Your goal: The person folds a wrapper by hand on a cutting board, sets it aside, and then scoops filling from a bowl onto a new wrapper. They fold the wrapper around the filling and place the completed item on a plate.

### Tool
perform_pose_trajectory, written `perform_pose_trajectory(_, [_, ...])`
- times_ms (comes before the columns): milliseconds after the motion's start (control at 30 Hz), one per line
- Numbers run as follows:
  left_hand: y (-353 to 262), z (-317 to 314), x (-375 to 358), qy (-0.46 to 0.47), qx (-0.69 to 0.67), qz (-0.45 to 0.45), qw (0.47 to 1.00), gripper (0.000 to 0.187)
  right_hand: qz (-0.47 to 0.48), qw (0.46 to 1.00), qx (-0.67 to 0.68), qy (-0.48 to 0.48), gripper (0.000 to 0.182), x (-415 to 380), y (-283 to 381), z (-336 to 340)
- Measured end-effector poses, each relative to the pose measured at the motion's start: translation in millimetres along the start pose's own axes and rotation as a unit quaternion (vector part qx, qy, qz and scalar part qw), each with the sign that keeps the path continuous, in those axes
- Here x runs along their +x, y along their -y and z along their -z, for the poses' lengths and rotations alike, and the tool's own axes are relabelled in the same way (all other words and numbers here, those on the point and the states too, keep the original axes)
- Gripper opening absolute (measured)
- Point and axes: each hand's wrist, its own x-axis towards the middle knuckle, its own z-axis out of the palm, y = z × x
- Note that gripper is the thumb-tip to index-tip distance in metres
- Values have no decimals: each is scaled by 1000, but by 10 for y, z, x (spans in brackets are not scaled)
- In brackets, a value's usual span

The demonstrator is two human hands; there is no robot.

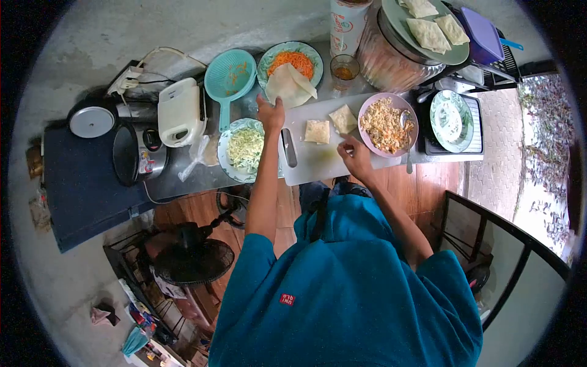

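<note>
The left hand (271,113) reaches to the far side of the desk (183,177), its fingers closing on the near edge of a stack of thin wrapper sheets (290,84) that lies partly over a plate of grated carrot (293,60). The right hand (354,153) rests near the front of the white cutting board (318,160), fingers pinched narrowly together; whether they hold anything I cannot tell. Two folded parcels (317,131) lie on the board just beyond it. To the right sits a pink bowl of filling (386,124) with a spoon. Left of the board is a plate of shredded cabbage (244,148), with a teal strainer (230,76) farther back.
</note>
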Motion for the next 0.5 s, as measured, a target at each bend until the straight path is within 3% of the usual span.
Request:
perform_pose_trajectory(67, [-22, -60, 52, -35, -56, 83, 994, 73, 32, 993, -52, -100, 47, 126, -48, -271])
perform_pose_trajectory(133, [-184, -9, 29, -21, -75, 110, 991, 72, 31, 990, -77, -113, 57, 210, -92, -478])
perform_pose_trajectory(200, [-228, 22, -51, -6, -92, 139, 986, 72, 37, 965, -209, -152, 63, 266, -112, -666])
perform_pose_trajectory(233, [-158, 9, -104, -35, -43, 60, 997, 69, -14, 967, -209, -145, 66, 277, -71, -740])
perform_pose_trajectory(300, [-47, -21, -251, -87, 51, -100, 990, 65, -15, 953, -235, -191, 65, 317, -17, -870])
perform_pose_trajectory(333, [-58, -1, -368, -79, 50, -100, 991, 65, -8, 937, -259, -235, 64, 345, 5, -918])
perform_pose_trajectory(400, [-87, 42, -679, 113, -56, 0, 992, 64, -30, 935, -257, -243, 65, 392, 79, -952])
perform_pose_trajectory(433, [-78, 32, -841, 123, -55, 1, 991, 64, -44, 934, -253, -249, 65, 411, 113, -970])
perform_pose_trajectory(500, [-27, 10, -1080, 155, -223, 139, 952, 65, -52, 933, -245, -258, 65, 468, 74, -987])
